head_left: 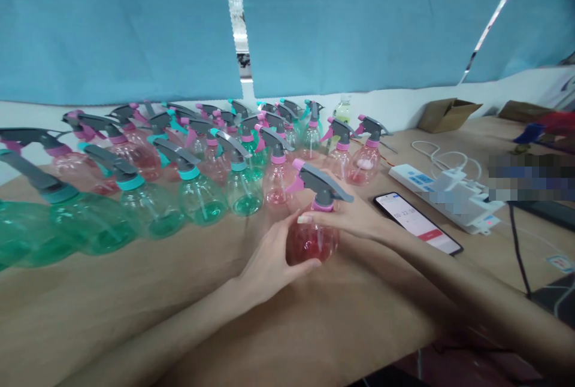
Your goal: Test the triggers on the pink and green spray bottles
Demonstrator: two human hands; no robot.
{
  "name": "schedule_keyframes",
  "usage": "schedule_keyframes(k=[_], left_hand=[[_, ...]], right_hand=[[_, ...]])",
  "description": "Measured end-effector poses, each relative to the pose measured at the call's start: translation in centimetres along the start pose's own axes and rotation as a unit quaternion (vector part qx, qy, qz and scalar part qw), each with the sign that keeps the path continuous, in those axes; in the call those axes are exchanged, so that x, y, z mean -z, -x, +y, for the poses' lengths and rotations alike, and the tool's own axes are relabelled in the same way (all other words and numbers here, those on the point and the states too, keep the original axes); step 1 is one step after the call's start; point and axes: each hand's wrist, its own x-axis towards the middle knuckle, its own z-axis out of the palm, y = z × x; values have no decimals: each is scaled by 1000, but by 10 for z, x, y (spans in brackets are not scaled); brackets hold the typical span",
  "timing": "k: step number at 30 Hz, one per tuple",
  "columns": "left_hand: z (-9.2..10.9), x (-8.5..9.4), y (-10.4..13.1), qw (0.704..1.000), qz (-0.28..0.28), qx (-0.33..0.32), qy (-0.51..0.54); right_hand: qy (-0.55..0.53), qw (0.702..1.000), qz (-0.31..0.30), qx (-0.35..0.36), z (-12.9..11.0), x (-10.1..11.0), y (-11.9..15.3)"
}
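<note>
A clear pink spray bottle (314, 244) with a grey and pink trigger head stands upright on the table's brown surface, between my two hands. My left hand (274, 255) curves around its left side, thumb along the lower front. With my right hand (348, 214) I grip it near the pink collar, thumb across the front and the other fingers hidden behind. Just beyond it is another pink spray bottle (276, 180). To the left stands a row of green spray bottles (202, 198) with turquoise collars.
More pink spray bottles (366, 162) and green ones crowd the back. On the right lie a phone (417, 222) with a lit screen and a white power strip (417, 186) with plugs and cables. An open cardboard box (442, 116) stands behind them, below a blue curtain (359, 21).
</note>
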Motion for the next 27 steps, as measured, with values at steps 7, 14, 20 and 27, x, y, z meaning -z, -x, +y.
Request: schedule_keyframes(k=[7,14,20,27], left_hand=[[-4,-3,2,999,-22,-9,-28],[-21,9,13,988,-56,-41,-138],[-25,12,15,972,-78,-48,-216],[-26,10,17,961,-78,-38,-262]], right_hand=[[-12,998,12,-56,3,-15,-1],[-51,996,32,-68,-4,-11,-2],[-36,995,10,-97,1,-13,-4],[30,993,61,-96,-5,-11,-2]])
